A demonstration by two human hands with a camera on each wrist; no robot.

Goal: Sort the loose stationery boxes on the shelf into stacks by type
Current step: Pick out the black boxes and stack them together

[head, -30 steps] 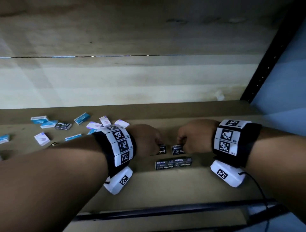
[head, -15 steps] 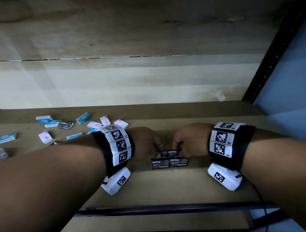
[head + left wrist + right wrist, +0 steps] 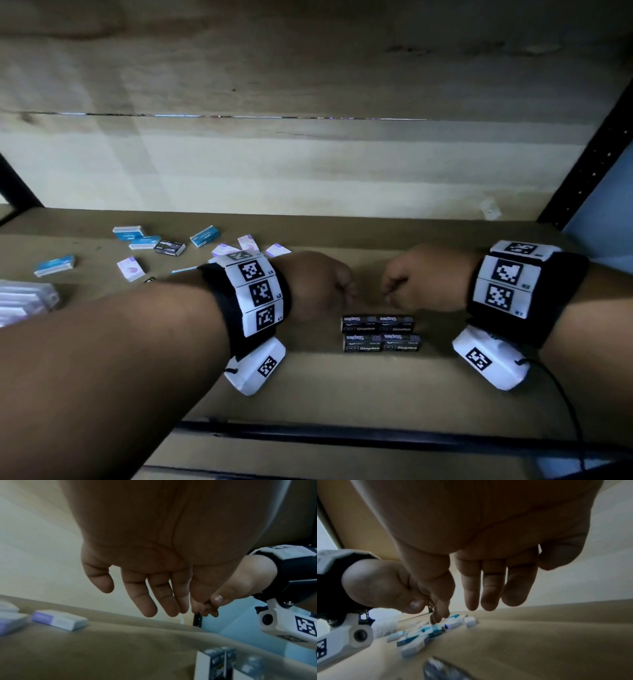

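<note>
Black staples boxes (image 3: 380,334) stand together near the shelf's front, two pairs, one pair above the other as seen in the head view. My left hand (image 3: 337,289) and right hand (image 3: 394,291) hover just behind them, knuckles facing each other, touching nothing. In the left wrist view my left hand's fingers (image 3: 154,595) hang relaxed and empty above the shelf, with the black boxes (image 3: 221,666) low at the right. The right wrist view shows my right hand's fingers (image 3: 488,588) loose and empty too.
Loose boxes lie scattered at the left: blue ones (image 3: 54,265) (image 3: 205,236), white-and-purple ones (image 3: 130,269) (image 3: 278,250), and one black staples box (image 3: 169,247). A pale stack (image 3: 24,301) sits at the far left edge. A black upright (image 3: 589,150) bounds the brown shelf (image 3: 376,394) on the right.
Each hand held a black staples box behind the front pair, brought the two together against that pair, then let go and drew back a little.
</note>
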